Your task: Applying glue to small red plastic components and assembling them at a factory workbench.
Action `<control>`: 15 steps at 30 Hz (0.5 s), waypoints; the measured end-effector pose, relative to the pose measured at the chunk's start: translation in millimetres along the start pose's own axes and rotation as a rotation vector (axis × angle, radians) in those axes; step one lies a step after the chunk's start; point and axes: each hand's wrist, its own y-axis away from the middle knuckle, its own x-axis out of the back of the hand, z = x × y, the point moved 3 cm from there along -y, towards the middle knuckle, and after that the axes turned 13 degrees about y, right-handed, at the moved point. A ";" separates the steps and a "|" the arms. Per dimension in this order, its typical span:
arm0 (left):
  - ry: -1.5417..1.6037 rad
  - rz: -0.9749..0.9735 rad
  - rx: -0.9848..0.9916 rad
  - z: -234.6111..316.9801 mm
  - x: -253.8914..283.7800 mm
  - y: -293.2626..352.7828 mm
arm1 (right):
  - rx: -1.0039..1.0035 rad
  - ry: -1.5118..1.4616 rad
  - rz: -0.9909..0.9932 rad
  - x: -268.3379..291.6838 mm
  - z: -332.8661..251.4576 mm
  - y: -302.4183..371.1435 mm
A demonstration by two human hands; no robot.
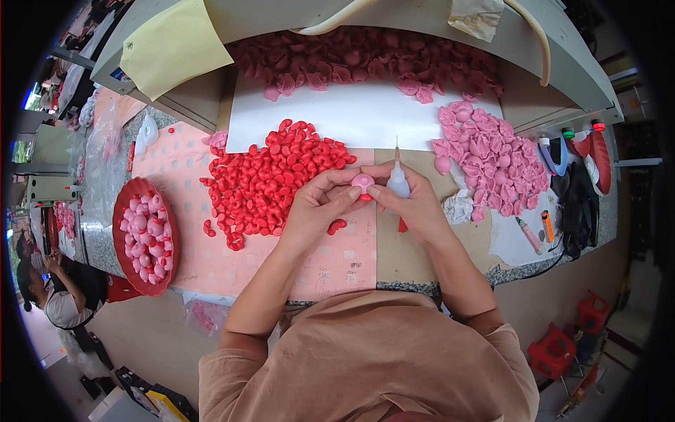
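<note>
Both my hands meet over the middle of the bench. My left hand (pixel 315 207) is closed, thumb and fingers pinching a small pink domed piece (pixel 363 181) with a red piece (pixel 365 197) against its lower side. My right hand (pixel 423 207) also touches the pink piece with its thumb and fingertips. A whitish squeeze bottle (pixel 399 184) with a thin needle tip is tucked in that same hand, needle pointing away from me. Just left of my hands spreads a heap of glossy red pieces (pixel 264 183). Further right lies a pile of pink shell-like pieces (pixel 492 158).
A red scalloped basket (pixel 121 243) of pink-and-red pieces stands at the left. More pink pieces (pixel 365 60) fill the back of a grey hooded box (pixel 590 91). An orange cutter (pixel 547 226) and crumpled tissue (pixel 458 207) lie right. Another person (pixel 67 299) sits far left.
</note>
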 end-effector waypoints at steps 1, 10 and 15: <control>0.025 -0.023 0.015 -0.2 -1.6 -0.3 | 0.000 -0.019 0.004 -0.2 -0.9 0.4; -0.159 -0.130 -0.147 2.6 -9.6 0.4 | 0.077 -0.112 0.047 0.8 0.6 -1.4; -0.090 -0.122 -0.096 5.7 -10.9 3.2 | 0.000 -0.250 0.135 10.0 -3.8 2.1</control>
